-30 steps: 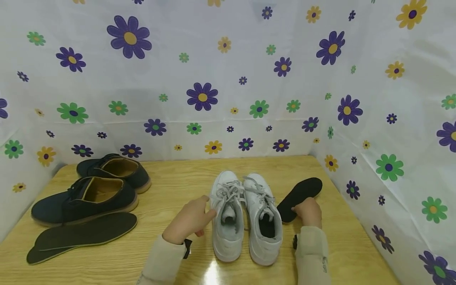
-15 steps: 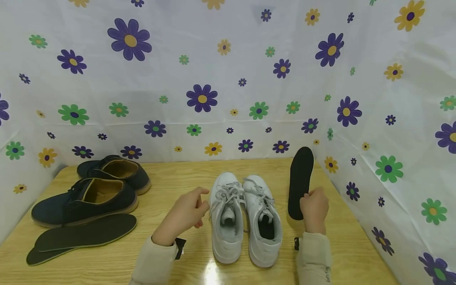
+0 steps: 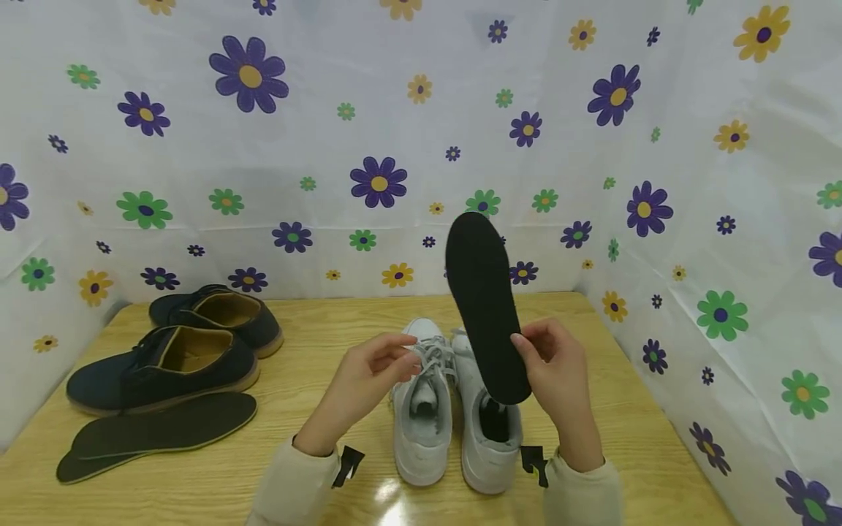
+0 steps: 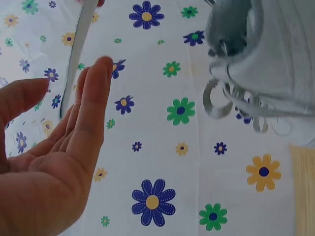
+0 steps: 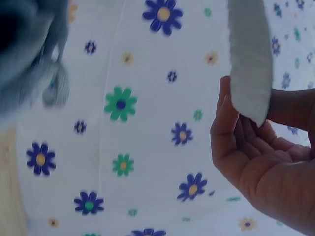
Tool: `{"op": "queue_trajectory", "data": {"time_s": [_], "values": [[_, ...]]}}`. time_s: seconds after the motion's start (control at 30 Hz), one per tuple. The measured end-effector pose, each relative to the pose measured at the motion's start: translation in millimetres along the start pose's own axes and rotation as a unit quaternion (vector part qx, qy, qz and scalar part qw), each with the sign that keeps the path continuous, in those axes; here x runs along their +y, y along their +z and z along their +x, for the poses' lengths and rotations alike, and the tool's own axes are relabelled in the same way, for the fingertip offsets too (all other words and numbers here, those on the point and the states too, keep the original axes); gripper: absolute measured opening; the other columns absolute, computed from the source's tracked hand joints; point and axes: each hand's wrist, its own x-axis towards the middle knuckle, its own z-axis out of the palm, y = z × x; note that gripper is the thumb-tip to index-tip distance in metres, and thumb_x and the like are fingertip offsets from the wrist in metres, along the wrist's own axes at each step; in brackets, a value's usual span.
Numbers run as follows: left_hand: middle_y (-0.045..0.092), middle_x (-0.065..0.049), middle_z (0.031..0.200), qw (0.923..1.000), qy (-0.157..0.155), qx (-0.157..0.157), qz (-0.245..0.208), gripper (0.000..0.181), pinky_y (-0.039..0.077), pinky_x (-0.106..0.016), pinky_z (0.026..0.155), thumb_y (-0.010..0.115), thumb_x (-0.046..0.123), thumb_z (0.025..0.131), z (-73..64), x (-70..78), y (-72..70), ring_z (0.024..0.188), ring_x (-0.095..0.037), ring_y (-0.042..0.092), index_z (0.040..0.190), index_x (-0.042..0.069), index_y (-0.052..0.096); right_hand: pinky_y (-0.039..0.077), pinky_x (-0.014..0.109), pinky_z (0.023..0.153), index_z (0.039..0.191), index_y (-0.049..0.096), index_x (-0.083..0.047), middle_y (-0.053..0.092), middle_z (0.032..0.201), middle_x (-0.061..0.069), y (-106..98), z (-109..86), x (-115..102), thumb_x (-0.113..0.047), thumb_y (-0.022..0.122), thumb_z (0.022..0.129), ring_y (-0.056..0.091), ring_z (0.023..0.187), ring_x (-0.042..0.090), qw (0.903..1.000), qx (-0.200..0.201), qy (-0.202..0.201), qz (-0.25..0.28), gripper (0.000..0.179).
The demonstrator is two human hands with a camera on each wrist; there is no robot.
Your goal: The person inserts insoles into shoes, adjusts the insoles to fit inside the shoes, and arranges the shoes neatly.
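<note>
In the head view my right hand [image 3: 555,369] pinches a black insole [image 3: 483,307] by its side edge, held up over the right white sneaker [image 3: 487,460]. The insole's pale underside [image 5: 251,54] shows in the right wrist view, between thumb and fingers. My left hand [image 3: 368,380] is raised beside the left white sneaker [image 3: 421,446], fingers relaxed and slightly bent, holding nothing. Seen from the left wrist, the left hand [image 4: 64,142] has its thumb apart from the fingers. Dark lining shows inside the right sneaker; the insole hides part of its laces and toe.
Two dark blue shoes [image 3: 158,372] with tan insides stand at the left of the wooden table [image 3: 316,329]. Two more dark insoles [image 3: 164,427] lie overlapping in front of them. A white flowered cloth [image 3: 316,131] hangs behind and along the sides.
The black insole has come up off the table at the right and over the right sneaker, gripped by my right hand. My left hand has shifted slightly and its fingers have loosened.
</note>
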Motion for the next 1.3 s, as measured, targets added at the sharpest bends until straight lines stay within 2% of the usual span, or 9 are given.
{"op": "queue_trajectory", "data": {"time_s": [0.23, 0.47, 0.6, 0.77, 0.87, 0.97, 1.03, 1.17, 1.3], "values": [[0.064, -0.02, 0.112, 0.9955, 0.0, 0.018, -0.094, 0.037, 0.053, -0.037, 0.086, 0.061, 0.015, 0.095, 0.1, 5.7, 2.9, 0.096, -0.023, 0.067, 0.129, 0.001, 0.055, 0.05, 0.023, 0.068, 0.09, 0.063, -0.002, 0.065, 0.084, 0.007, 5.5, -10.6, -12.2, -0.002, 0.068, 0.087, 0.059, 0.073, 0.012, 0.9928, -0.103, -0.029, 0.053, 0.005], [0.067, -0.007, 0.108, 0.9851, -0.06, 0.101, -0.125, 0.026, 0.048, -0.035, 0.093, 0.065, 0.017, 0.092, -2.4, 15.4, -4.7, 0.101, -0.018, 0.064, 0.112, 0.0, 0.061, 0.052, 0.026, 0.07, 0.089, 0.063, -0.007, 0.065, 0.082, 0.0, 6.8, -16.1, -20.8, -0.002, 0.068, 0.087, 0.059, 0.072, 0.012, 0.9779, -0.19, -0.081, 0.036, 0.007], [0.069, -0.002, 0.102, 0.9783, -0.071, 0.12, -0.153, 0.022, 0.046, -0.035, 0.095, 0.066, 0.012, 0.091, -3.2, 19.5, -7.4, 0.099, -0.018, 0.065, 0.109, 0.001, 0.06, 0.052, 0.027, 0.07, 0.092, 0.065, -0.007, 0.067, 0.085, 0.0, 5.8, -18.7, -24.0, -0.004, 0.068, 0.088, 0.061, 0.074, 0.01, 0.9755, -0.194, -0.095, 0.045, 0.006], [0.07, 0.001, 0.098, 0.9701, -0.044, 0.143, -0.191, 0.013, 0.048, -0.032, 0.091, 0.066, 0.01, 0.091, -3.7, 18.4, -8.1, 0.096, -0.017, 0.066, 0.103, 0.007, 0.064, 0.052, 0.024, 0.079, 0.108, 0.065, -0.002, 0.068, 0.1, 0.01, 2.2, -19.8, -21.6, -0.004, 0.065, 0.09, 0.064, 0.089, 0.01, 0.9748, -0.177, -0.08, 0.11, 0.017], [0.07, 0.001, 0.098, 0.9584, -0.016, 0.161, -0.235, 0.009, 0.05, -0.032, 0.09, 0.064, 0.008, 0.092, -4.1, 17.3, -8.7, 0.095, -0.016, 0.067, 0.099, 0.014, 0.067, 0.049, 0.021, 0.087, 0.119, 0.061, 0.001, 0.065, 0.113, 0.015, -1.7, -19.0, -20.9, -0.005, 0.063, 0.092, 0.061, 0.103, 0.01, 0.9733, -0.167, -0.041, 0.152, 0.028], [0.068, 0.001, 0.101, 0.9393, 0.007, 0.184, -0.29, 0.015, 0.05, -0.032, 0.09, 0.06, 0.003, 0.094, -4.6, 17.7, -9.3, 0.094, -0.015, 0.067, 0.1, 0.016, 0.066, 0.047, 0.021, 0.091, 0.125, 0.057, 0.001, 0.062, 0.12, 0.01, -4.8, -18.8, -23.0, -0.009, 0.061, 0.094, 0.058, 0.111, 0.009, 0.9667, -0.163, 0.018, 0.196, 0.033], [0.067, 0.001, 0.101, 0.9253, 0.017, 0.203, -0.32, 0.018, 0.051, -0.031, 0.09, 0.058, 0.001, 0.094, -5.0, 19.1, -8.9, 0.094, -0.014, 0.067, 0.102, 0.016, 0.065, 0.049, 0.024, 0.09, 0.122, 0.058, 0.001, 0.064, 0.115, 0.006, -4.9, -19.2, -23.9, -0.01, 0.06, 0.095, 0.06, 0.108, 0.01, 0.9557, -0.165, 0.053, 0.238, 0.03], [0.067, 0.0, 0.1, 0.9003, 0.024, 0.238, -0.364, 0.021, 0.052, -0.029, 0.087, 0.057, -0.003, 0.093, -5.1, 21.0, -5.3, 0.091, -0.013, 0.067, 0.103, 0.014, 0.064, 0.053, 0.035, 0.086, 0.11, 0.064, -0.004, 0.069, 0.102, 0.003, 0.4, -20.2, -25.3, -0.004, 0.059, 0.094, 0.067, 0.096, 0.017, 0.9208, -0.185, 0.083, 0.334, 0.016], [0.068, 0.0, 0.096, 0.8874, 0.018, 0.259, -0.381, 0.019, 0.053, -0.029, 0.085, 0.058, -0.004, 0.092, -5.2, 20.5, -1.4, 0.087, -0.013, 0.068, 0.1, 0.012, 0.065, 0.052, 0.043, 0.087, 0.106, 0.07, -0.011, 0.07, 0.108, 0.004, 10.5, -21.7, -26.5, 0.0, 0.058, 0.094, 0.068, 0.097, 0.02, 0.8956, -0.187, 0.092, 0.393, 0.02]]}}
